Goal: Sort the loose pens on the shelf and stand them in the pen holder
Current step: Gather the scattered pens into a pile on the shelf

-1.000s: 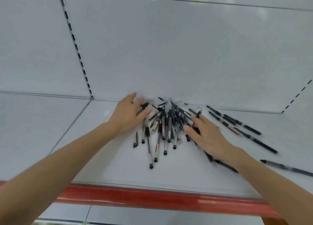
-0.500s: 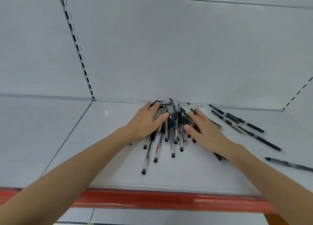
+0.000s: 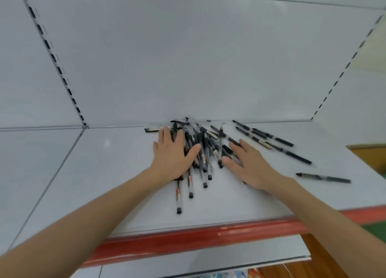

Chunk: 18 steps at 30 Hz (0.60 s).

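A heap of several black and clear pens (image 3: 203, 148) lies against the back of the white shelf (image 3: 117, 165). My left hand (image 3: 172, 154) lies flat on the left side of the heap, fingers straight, thumb across some pens. My right hand (image 3: 248, 165) presses flat on the right side, fingers spread over pens. Several pens stick out toward me from between my hands, the longest one ending at a black cap (image 3: 179, 210). More loose pens (image 3: 271, 142) lie to the right, and one single pen (image 3: 322, 177) lies apart. No pen holder is in view.
The shelf has a red front edge (image 3: 208, 233) and a white back panel (image 3: 188, 58) with slotted uprights at both sides. A lower shelf (image 3: 208, 259) shows below. One short black piece (image 3: 151, 129) lies by the back wall, left of the heap.
Both hands have pushed closer together, bunching the pens into a tighter heap. The view has shifted, so the shelf's right end and the single pen show more.
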{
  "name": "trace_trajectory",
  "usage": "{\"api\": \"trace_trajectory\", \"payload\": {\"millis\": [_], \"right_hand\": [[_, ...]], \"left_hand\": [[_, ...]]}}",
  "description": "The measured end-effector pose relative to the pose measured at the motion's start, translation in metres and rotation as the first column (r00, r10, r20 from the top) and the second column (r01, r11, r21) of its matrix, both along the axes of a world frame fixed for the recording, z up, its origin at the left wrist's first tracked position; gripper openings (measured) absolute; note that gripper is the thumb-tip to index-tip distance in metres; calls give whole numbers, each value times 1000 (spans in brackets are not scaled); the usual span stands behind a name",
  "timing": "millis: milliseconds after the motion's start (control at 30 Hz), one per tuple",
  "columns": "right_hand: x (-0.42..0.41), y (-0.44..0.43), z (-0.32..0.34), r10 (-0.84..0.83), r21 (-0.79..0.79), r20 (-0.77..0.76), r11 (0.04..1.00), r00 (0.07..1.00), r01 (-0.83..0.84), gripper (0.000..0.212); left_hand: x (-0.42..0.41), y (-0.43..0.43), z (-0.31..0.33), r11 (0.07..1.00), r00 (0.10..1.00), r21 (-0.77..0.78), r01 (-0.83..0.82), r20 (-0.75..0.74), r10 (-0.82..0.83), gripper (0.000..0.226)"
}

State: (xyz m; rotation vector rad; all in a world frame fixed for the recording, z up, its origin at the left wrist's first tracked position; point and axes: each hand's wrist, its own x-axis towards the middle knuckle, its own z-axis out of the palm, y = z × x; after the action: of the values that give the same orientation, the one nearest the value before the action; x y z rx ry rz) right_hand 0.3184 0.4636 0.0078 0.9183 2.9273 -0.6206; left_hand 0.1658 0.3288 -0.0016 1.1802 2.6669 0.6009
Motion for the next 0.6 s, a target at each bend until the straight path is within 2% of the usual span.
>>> {"api": "trace_trajectory", "payload": {"millis": [133, 267, 300, 367, 467, 533, 600], "right_hand": [[24, 7, 6, -43, 17, -98, 999, 994, 45, 66], [70, 24, 11, -148, 89, 151, 987, 977, 136, 92], [77, 25, 10, -165, 98, 206, 984, 965, 147, 93], [79, 25, 5, -170, 116, 249, 983, 953, 145, 85], [64, 19, -3, -174, 162, 229, 977, 958, 139, 72], [48, 15, -8, -190, 163, 166, 973, 968, 163, 66], [34, 10, -9, -187, 146, 32, 973, 982, 181, 57]], "left_hand": [[1, 5, -1, 999, 995, -26, 24, -94, -26, 73], [1, 7, 0, 999, 992, -20, 45, -119, -47, 70], [2, 8, -1, 999, 991, -20, 46, -122, -48, 69], [2, 10, -2, 999, 990, -7, 46, -130, -46, 68], [2, 11, -3, 999, 990, 8, 53, -130, -51, 67], [1, 11, -3, 998, 990, 11, 55, -129, -53, 67], [2, 11, -3, 998, 991, 20, 60, -125, -57, 66]]}}
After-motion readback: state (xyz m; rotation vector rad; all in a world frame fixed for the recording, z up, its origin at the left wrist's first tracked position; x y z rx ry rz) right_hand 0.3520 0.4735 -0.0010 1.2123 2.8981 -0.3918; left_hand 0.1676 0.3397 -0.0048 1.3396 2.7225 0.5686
